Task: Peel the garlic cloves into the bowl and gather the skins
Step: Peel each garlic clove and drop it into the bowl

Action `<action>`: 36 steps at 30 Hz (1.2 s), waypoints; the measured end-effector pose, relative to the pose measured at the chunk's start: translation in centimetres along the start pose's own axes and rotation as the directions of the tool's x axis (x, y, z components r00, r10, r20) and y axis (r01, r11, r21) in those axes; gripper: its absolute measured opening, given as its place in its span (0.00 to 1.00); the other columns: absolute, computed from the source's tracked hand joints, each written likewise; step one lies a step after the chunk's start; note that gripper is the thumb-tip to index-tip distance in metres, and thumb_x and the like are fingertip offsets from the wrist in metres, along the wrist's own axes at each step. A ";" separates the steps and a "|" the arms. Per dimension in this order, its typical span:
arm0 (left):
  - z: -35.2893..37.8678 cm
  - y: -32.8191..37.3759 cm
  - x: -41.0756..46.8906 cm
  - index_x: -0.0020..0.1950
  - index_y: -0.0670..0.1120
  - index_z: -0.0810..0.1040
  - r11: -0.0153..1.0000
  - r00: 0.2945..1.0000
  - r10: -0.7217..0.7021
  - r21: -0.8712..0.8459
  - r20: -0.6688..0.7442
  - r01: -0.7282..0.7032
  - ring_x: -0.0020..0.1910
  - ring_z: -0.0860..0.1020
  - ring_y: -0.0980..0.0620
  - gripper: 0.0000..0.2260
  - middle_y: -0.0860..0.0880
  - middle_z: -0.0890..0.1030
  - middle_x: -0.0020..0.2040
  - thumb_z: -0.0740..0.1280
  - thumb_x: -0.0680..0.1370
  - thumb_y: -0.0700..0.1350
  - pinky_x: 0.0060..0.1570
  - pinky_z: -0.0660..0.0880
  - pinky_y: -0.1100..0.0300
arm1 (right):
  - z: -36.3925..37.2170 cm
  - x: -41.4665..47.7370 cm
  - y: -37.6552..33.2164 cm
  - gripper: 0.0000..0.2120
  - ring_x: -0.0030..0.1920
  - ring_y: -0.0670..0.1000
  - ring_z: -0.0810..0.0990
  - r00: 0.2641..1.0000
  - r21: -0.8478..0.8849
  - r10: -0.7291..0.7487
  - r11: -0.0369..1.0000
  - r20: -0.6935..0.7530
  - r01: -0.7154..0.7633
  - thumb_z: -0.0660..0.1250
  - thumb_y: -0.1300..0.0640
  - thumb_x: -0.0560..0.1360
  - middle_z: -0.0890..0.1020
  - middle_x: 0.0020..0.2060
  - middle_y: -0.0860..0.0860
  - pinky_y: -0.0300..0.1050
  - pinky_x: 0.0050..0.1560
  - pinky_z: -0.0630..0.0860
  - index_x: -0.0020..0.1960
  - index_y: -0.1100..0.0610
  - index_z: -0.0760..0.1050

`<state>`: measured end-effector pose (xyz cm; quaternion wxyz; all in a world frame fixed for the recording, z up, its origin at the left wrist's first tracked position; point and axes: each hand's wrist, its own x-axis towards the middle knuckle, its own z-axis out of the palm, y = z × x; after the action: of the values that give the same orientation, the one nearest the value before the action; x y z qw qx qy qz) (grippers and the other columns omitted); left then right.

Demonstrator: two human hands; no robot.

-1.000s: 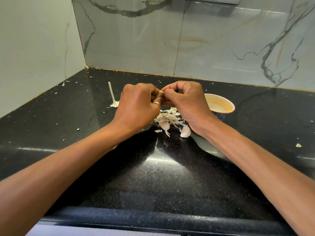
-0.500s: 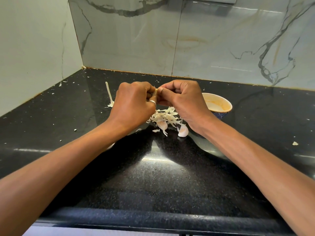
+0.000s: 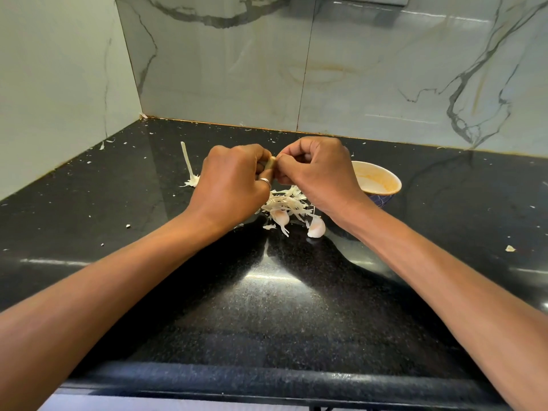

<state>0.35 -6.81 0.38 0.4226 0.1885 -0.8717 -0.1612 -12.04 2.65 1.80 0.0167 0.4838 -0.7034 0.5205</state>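
Observation:
My left hand (image 3: 234, 185) grips a pale yellowish garlic clove (image 3: 270, 163) above the black counter. My right hand (image 3: 317, 173) pinches at the clove's right end, fingers curled. Below the hands lies a pile of white garlic skins (image 3: 286, 203). Two unpeeled cloves sit at the pile's near edge, one (image 3: 280, 217) on the left and one (image 3: 316, 228) on the right. A small bowl (image 3: 378, 180) with a cream inside and blue outside stands just right of my right hand, partly hidden by it.
A garlic stem with papery base (image 3: 189, 170) lies left of my left hand. Skin flecks are scattered over the black counter (image 3: 267, 307); one larger scrap (image 3: 510, 248) lies far right. Marble walls close the back and left. The counter's front edge runs along the bottom.
Both hands stay together on the clove, working it slightly between the fingers. The pile, loose cloves and bowl have not moved on the counter.

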 end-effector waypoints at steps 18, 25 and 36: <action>-0.8 0.8 0.4 0.53 0.52 0.83 0.926 0.968 -0.200 -0.295 0.150 0.237 0.38 0.85 0.62 0.06 0.52 0.86 0.41 0.72 0.78 0.41 0.44 0.82 0.63 | -0.3 0.3 0.1 0.03 0.35 0.48 0.86 0.999 -0.074 -0.037 0.997 0.001 0.037 0.74 0.57 0.72 0.85 0.32 0.48 0.53 0.41 0.84 0.40 0.56 0.84; -0.9 0.7 0.6 0.56 0.48 0.83 0.844 0.938 -0.271 -0.415 0.216 0.340 0.43 0.86 0.55 0.08 0.49 0.87 0.43 0.73 0.78 0.42 0.52 0.83 0.51 | -0.4 0.5 0.5 0.05 0.38 0.51 0.87 0.999 0.048 0.035 0.998 0.010 -0.036 0.74 0.55 0.72 0.86 0.34 0.50 0.57 0.44 0.85 0.39 0.55 0.84; -1.3 1.1 0.7 0.58 0.47 0.81 0.729 0.913 -0.333 -0.549 0.237 0.408 0.44 0.87 0.52 0.08 0.48 0.87 0.45 0.71 0.79 0.40 0.48 0.84 0.55 | -0.4 0.1 -0.1 0.11 0.38 0.51 0.87 0.999 0.033 0.042 0.999 -0.002 -0.042 0.76 0.49 0.72 0.86 0.34 0.50 0.55 0.42 0.85 0.39 0.57 0.83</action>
<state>0.81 -6.33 2.07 0.3650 0.2085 -0.7472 -0.5148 -12.25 2.90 2.13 -0.0014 0.4683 -0.7048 0.5328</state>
